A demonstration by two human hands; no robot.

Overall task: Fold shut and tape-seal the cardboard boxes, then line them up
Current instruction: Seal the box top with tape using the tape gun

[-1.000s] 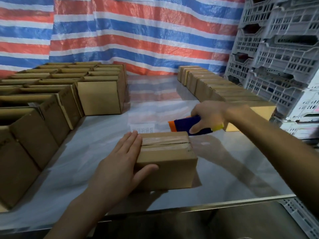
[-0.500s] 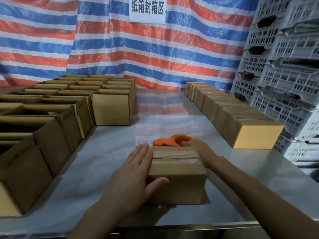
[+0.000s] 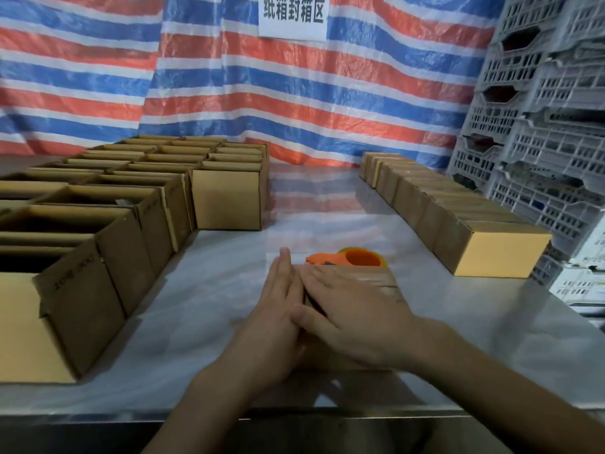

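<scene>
The box (image 3: 383, 284) sits on the bench (image 3: 209, 309) under both hands. The right hand (image 3: 347, 311) lies flat on its taped top, fingers straight. The left hand (image 3: 278, 322) presses flat against its left side. The dispenser (image 3: 355, 258) rests just beyond the fingertips. Open boxes (image 3: 131, 224) stand left of the left hand, and a sealed row (image 3: 458, 221) stands right of the right.
</scene>
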